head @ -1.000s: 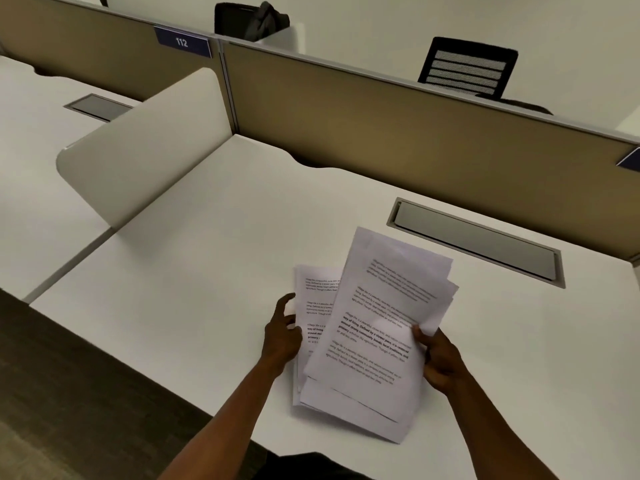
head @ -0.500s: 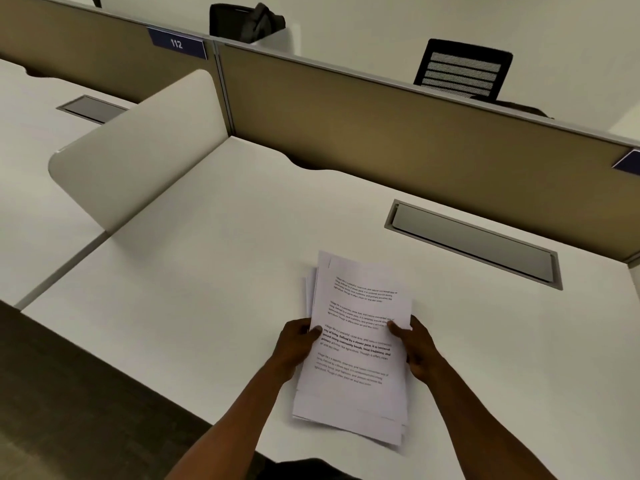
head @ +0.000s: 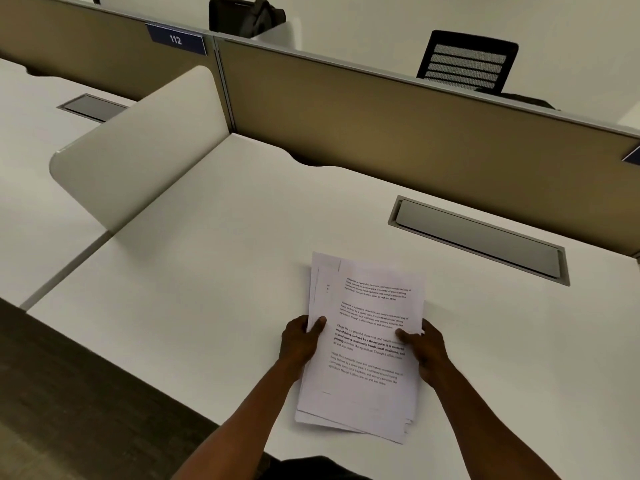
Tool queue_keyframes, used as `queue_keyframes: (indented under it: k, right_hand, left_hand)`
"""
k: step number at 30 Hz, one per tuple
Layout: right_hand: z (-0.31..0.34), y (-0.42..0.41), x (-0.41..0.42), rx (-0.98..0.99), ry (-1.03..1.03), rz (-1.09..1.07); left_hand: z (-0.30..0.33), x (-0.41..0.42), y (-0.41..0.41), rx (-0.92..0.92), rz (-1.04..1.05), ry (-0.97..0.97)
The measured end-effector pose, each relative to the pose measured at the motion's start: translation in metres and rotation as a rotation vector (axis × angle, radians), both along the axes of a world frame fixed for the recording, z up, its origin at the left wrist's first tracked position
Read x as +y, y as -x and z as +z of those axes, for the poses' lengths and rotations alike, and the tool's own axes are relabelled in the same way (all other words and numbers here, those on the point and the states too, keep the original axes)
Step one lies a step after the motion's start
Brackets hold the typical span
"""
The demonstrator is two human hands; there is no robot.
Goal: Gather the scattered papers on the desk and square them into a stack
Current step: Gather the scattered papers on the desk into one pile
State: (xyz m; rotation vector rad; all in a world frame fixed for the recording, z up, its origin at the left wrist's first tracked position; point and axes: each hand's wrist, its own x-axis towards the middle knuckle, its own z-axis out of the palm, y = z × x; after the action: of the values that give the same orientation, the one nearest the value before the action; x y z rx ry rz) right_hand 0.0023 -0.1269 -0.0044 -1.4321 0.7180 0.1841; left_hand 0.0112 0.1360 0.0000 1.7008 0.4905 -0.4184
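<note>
A pile of white printed papers (head: pixel 367 344) lies on the white desk (head: pixel 214 271), near its front edge. The sheets overlap closely, but their edges still fan out a little at the top left and bottom right. My left hand (head: pixel 301 339) grips the pile's left edge, thumb on top of the sheets. On the right edge, my right hand (head: pixel 424 348) holds the pile the same way, thumb pressed on the printed text. Both forearms reach in from the bottom of the view.
A grey cable-tray lid (head: pixel 478 239) is set into the desk behind the papers. A tan partition (head: pixel 398 129) closes the back, and a white rounded divider (head: pixel 138 147) stands at the left. A black chair (head: pixel 467 60) and a dark bag (head: pixel 246 13) are beyond.
The fanned sheets, spread apart a second ago, have been drawn together into one near-aligned pile. Both hands moved inward onto its two side edges.
</note>
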Motion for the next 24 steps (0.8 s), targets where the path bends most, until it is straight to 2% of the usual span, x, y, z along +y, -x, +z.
queue_keyframes:
  k: [7, 15, 24]
  right_hand:
    - [0.006, -0.007, -0.004, -0.010, -0.031, -0.061]
    - [0.002, -0.009, -0.017, -0.047, 0.201, -0.053]
    - [-0.003, -0.006, -0.024, -0.041, 0.180, -0.119]
  left_hand:
    - [-0.001, 0.000, -0.002, -0.033, 0.005, -0.041]
    - [-0.005, -0.002, -0.001, -0.066, 0.013, -0.099]
    - [0.001, 0.001, 0.001, -0.099, 0.034, -0.031]
